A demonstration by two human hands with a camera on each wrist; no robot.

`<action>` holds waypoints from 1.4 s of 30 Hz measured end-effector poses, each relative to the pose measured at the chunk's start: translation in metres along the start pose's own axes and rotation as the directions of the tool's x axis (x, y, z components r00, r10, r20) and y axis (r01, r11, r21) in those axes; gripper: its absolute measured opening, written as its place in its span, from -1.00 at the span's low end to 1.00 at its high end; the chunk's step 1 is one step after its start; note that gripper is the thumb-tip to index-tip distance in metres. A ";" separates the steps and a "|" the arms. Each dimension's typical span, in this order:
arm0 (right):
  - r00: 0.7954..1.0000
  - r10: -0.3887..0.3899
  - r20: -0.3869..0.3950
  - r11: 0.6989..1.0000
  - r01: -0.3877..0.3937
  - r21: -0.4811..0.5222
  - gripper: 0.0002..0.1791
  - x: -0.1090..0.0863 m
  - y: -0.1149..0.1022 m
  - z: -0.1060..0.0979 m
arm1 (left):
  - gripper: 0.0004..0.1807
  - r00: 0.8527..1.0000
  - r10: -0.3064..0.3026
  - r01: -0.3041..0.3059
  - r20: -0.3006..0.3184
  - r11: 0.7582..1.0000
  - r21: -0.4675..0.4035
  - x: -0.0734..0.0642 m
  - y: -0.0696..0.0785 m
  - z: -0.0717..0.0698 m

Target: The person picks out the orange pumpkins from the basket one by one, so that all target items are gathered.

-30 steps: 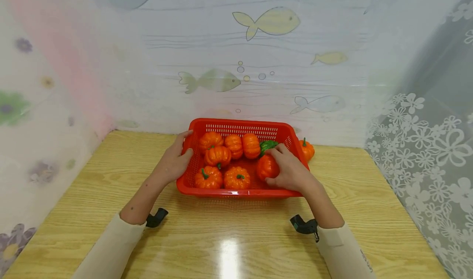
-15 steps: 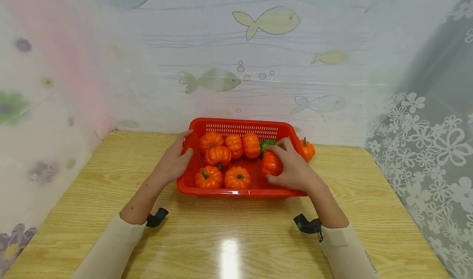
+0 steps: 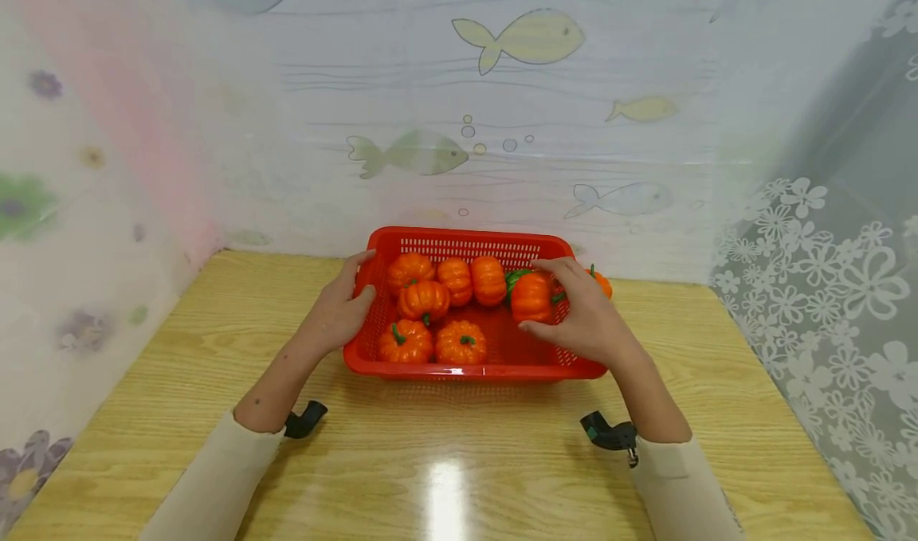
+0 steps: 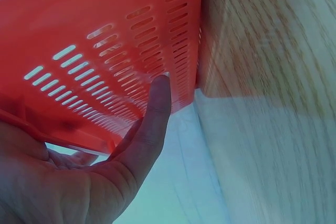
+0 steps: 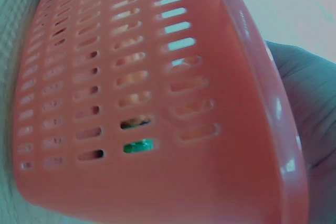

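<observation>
My left hand grips the left rim of a red slotted basket. In the left wrist view, one finger lies along the basket's outer wall. Inside the basket's right end, my right hand holds an orange pumpkin between thumb and fingers, the thumb on its near side and the fingers at its far side. A green pumpkin shows partly behind it. In the right wrist view, the basket wall hides most of the right hand.
Several more orange pumpkins lie in the left and middle of the basket. Another pumpkin is outside the right wall, partly covered by the right hand. The wooden table meets a patterned wall behind the basket.
My right hand has moved right and away from me, and the orange pumpkin has shifted with it towards the basket's back right. The left hand has stayed on the rim.
</observation>
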State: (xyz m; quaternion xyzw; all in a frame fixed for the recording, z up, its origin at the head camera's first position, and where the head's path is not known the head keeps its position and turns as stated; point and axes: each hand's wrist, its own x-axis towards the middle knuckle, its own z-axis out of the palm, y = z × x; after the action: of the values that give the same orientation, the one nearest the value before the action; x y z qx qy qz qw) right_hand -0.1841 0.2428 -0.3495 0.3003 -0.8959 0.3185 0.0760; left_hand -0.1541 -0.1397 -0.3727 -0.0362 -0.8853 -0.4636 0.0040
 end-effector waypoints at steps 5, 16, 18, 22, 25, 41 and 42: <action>1.000 0.009 -0.023 1.000 -0.009 0.010 0.01 -0.001 0.001 -0.007 | -0.33 1.000 -0.001 0.001 -0.002 1.000 0.004 0.000 0.000 -0.001; 0.992 0.035 -0.118 0.999 -0.033 0.014 -0.10 -0.008 0.012 -0.024 | -0.33 1.000 -0.002 0.002 0.004 1.000 0.004 -0.001 0.001 -0.001; 0.990 0.046 -0.133 0.999 -0.045 0.008 -0.10 -0.010 0.016 -0.027 | -0.33 1.000 0.001 -0.001 0.006 1.000 0.002 -0.001 0.001 -0.001; 0.986 0.047 -0.158 0.999 -0.048 -0.003 -0.12 -0.013 0.022 -0.033 | -0.32 1.000 0.009 -0.009 0.011 1.000 0.002 -0.001 0.000 -0.002; 0.984 0.035 -0.176 0.999 -0.038 -0.011 -0.15 -0.014 0.026 -0.036 | -0.32 1.000 0.012 -0.012 0.014 1.000 0.006 -0.001 -0.001 -0.002; 0.962 0.126 -0.243 0.992 -0.130 0.000 0.03 -0.016 0.045 -0.048 | -0.32 1.000 0.003 -0.003 0.024 1.000 -0.004 0.000 0.001 -0.003; 0.959 0.138 -0.249 0.990 -0.140 0.009 0.03 -0.016 0.047 -0.048 | -0.32 1.000 0.004 -0.004 0.024 1.000 -0.003 0.000 0.001 -0.003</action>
State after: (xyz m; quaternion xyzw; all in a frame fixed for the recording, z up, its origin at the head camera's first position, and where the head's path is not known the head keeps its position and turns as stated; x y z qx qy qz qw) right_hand -0.2019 0.3093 -0.3414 0.1938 -0.8996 0.3542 0.1666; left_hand -0.1537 -0.1419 -0.3701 -0.0434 -0.8844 -0.4647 -0.0060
